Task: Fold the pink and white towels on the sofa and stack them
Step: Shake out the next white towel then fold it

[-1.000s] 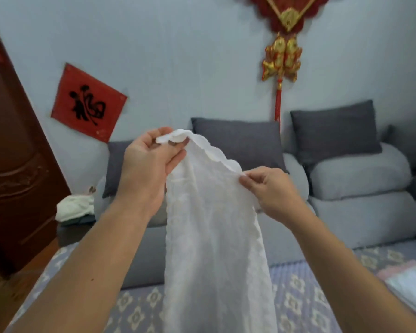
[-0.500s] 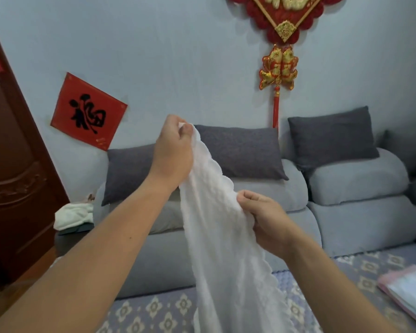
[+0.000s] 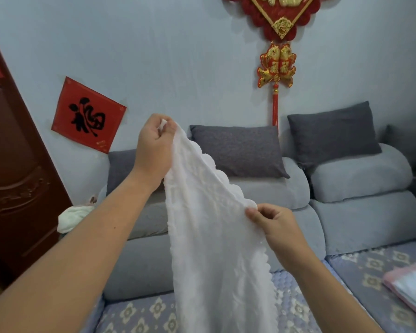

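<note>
Your left hand [image 3: 154,150] was raised high in front of the sofa [image 3: 360,219], fingers curled tight around one corner of the white towel [image 3: 209,236], a bit of the cloth poking out between your thumb and forefinger. Your right hand [image 3: 276,227] sat lower and to the right, pinching the scalloped edge of the same towel between thumb and fingertips, the other fingers curled in. Between the two hands the edge ran down at a slant, and the rest of the towel hung freely, dropping past the bottom of the view in front of the patterned seat cover [image 3: 139,313].

At the right edge, on the seat cover, lay a flat stack of folded towels [image 3: 411,289], a pink one underneath with a paler one on top; you held nothing from it, and it lay well apart from both hands.

Behind the towel stood two dark grey cushions [image 3: 238,150] against the sofa's backrest. On the wall above hung a red square paper with a black character [image 3: 89,114] and a red and gold ornament with a tassel [image 3: 276,66]. A brown door [image 3: 12,164] stood at the left, with a pale crumpled cloth [image 3: 72,217] lying just beside the sofa's left end.
</note>
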Demonstrator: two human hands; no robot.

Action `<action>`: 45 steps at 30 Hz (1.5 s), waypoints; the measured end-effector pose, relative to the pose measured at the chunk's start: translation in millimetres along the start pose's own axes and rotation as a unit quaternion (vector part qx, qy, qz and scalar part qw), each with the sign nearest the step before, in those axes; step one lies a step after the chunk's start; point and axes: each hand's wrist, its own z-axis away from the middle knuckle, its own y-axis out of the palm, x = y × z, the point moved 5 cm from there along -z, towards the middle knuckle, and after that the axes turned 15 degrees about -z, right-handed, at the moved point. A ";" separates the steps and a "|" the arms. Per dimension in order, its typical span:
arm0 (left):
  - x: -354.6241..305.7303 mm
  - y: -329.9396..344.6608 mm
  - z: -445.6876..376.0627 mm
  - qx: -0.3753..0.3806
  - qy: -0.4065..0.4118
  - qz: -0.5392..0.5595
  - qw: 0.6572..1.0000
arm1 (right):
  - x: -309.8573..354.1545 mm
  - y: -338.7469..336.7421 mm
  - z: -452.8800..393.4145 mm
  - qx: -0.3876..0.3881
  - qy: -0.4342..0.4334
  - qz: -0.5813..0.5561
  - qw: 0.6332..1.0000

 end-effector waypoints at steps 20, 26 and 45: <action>-74.2 -28.7 -16.6 0.086 0.218 -0.177 0.956 | 14.5 48.4 -2.4 0.036 -0.321 0.350 0.879; -68.8 -31.6 -13.4 0.064 0.218 -0.173 0.958 | 10.6 61.4 2.3 0.066 -0.230 0.308 0.921; -15.9 -86.0 -9.2 -0.044 0.111 -0.165 0.979 | 26.6 67.8 13.0 -0.066 -0.101 0.036 0.992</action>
